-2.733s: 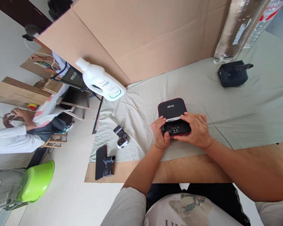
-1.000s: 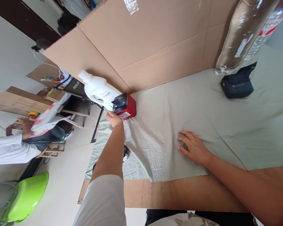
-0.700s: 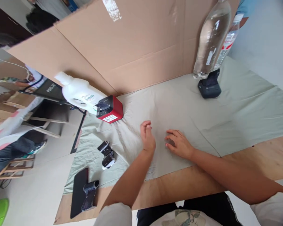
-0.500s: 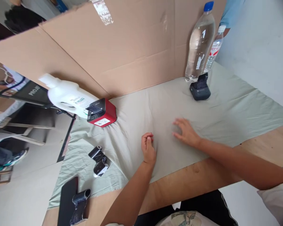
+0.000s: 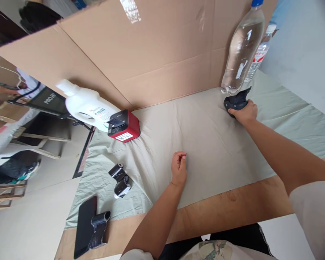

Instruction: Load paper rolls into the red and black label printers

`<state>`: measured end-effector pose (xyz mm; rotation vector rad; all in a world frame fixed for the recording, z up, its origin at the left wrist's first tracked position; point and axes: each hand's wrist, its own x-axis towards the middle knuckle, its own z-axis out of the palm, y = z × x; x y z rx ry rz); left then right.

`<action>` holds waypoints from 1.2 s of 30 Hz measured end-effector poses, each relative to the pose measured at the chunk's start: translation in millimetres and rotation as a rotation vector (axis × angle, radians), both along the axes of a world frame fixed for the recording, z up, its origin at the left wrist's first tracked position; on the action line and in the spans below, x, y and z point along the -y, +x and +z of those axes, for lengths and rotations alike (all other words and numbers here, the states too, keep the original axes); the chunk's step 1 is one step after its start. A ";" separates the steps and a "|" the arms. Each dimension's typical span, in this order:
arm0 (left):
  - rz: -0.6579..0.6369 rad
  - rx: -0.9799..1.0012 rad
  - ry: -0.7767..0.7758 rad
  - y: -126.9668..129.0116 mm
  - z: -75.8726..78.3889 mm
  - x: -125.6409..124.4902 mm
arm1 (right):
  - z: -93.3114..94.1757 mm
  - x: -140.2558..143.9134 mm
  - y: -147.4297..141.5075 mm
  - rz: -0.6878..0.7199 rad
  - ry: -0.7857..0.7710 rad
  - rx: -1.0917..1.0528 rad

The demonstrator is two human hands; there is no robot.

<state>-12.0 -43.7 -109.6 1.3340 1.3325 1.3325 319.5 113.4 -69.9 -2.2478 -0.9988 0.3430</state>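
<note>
My right hand reaches to the back right, its fingers wrapped round the near side of a small black device like a mini label printer. A dark strip sticks up from its top. The device rests on the grey-green cloth, just in front of a large clear bottle. My left hand rests on the cloth nearer to me, fingers curled into a loose fist, with nothing visible in it. To its left stands a red and black box-shaped device with a white label and a dark strip on top.
A white jug leans behind the red device. Dark film rolls lie on the cloth; a black phone and another film roll lie front left. Cardboard closes the back. A smaller bottle stands right.
My right hand has moved forward and right from over the cloth and taken hold of the black device. The left hand keeps its place, curled. The view has shifted slightly.
</note>
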 end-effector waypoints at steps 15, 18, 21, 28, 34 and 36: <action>-0.184 0.696 -0.189 -1.0 19.9 4.0 | -13.0 178.2 -187.3 0.870 0.299 -0.280; -0.086 0.601 -0.164 -8.5 17.4 -3.2 | -22.8 168.6 -177.4 1.005 0.307 -0.479; -0.110 0.548 -0.130 -14.9 13.3 -8.0 | -26.1 150.6 -166.8 0.927 0.210 -0.815; -0.334 0.366 -0.108 -19.7 2.7 -8.9 | -23.4 149.9 -180.3 0.853 0.163 -0.756; -0.361 0.489 -0.178 -21.4 5.3 -13.1 | -29.7 153.3 -175.8 0.932 0.119 -0.633; -0.342 0.505 -0.194 -21.4 6.3 -14.0 | -29.9 153.8 -175.5 0.938 0.143 -0.616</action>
